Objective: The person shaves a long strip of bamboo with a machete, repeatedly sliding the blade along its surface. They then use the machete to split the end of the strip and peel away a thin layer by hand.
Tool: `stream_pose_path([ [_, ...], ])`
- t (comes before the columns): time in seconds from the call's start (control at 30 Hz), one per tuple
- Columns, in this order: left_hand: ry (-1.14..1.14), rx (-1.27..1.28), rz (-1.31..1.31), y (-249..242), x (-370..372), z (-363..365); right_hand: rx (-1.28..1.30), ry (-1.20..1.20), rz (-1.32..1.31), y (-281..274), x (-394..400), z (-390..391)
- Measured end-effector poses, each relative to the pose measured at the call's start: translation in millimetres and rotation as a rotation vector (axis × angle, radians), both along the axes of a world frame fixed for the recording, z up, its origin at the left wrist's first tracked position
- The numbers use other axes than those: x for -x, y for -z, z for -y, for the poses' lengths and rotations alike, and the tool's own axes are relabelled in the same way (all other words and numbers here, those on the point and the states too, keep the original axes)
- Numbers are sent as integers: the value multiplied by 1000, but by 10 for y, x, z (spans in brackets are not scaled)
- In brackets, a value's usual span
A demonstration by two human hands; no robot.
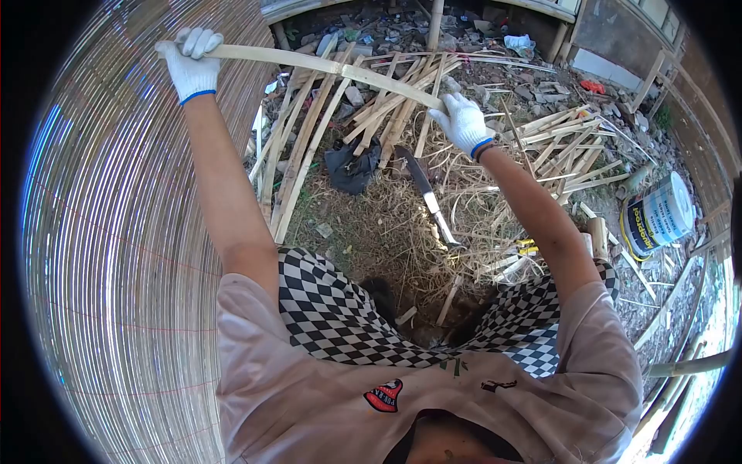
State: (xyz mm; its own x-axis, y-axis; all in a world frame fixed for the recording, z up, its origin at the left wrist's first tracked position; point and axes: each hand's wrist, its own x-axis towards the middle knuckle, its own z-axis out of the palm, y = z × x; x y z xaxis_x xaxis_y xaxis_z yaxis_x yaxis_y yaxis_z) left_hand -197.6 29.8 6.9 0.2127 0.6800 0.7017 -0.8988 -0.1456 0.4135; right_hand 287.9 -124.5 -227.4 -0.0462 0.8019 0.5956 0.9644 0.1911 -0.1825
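A long pale bamboo strip spans the space between my two gloved hands, slightly bowed, with a node near its middle. My left hand, in a white glove with a blue cuff, is closed around its left end. At the other end, my right hand, gloved the same way, grips the strip with thumb and fingers. Below, a machete with a dark blade and light handle lies on the shavings. A crumpled black bag or cloth rests to the left of the blade.
Split bamboo strips lie in a pile ahead, with another pile at right. A slatted bamboo screen fills the left side. A white and blue bucket stands at right. Curled shavings cover the ground; rubble lies behind.
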Motion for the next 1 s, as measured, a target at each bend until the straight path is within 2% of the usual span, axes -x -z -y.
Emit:
stream_pose_path([
  [0.07,-70,23,-54,-46,146,-159,-252,117,-93,93,153,0],
  [0.1,-203,66,-52,-79,80,-60,-374,175,-136,147,210,15],
  [0.13,-337,112,-53,-143,-38,126,-348,223,-274,275,231,33],
  [0.17,-473,154,-55,-176,-99,236,-263,315,-396,437,298,74],
  [0.23,-506,117,-103,-194,-55,236,-96,498,-636,797,483,202],
  [0.3,-603,132,-144,-254,-138,309,327,527,-539,1164,638,440],
  [0.37,-703,183,-179,-272,-229,415,602,628,-482,1563,759,654],
  [0.47,-843,237,-173,-397,-382,656,779,597,-363,1901,857,973],
  [0.5,-845,229,-164,-416,-341,655,793,602,-297,1987,868,1039],
  [0.67,-912,266,-165,-455,-347,731,786,504,-358,2305,778,1098],
  [0.7,-851,220,-156,-449,-338,687,782,483,-369,2316,779,1084],
  [0.87,-652,104,-138,-395,-535,456,867,457,-464,2187,756,1048],
  [0.97,-677,166,-188,-363,-745,331,915,424,-601,2206,654,922],
  [1.0,-687,192,-210,-318,-835,307,939,446,-558,2052,667,904],
])
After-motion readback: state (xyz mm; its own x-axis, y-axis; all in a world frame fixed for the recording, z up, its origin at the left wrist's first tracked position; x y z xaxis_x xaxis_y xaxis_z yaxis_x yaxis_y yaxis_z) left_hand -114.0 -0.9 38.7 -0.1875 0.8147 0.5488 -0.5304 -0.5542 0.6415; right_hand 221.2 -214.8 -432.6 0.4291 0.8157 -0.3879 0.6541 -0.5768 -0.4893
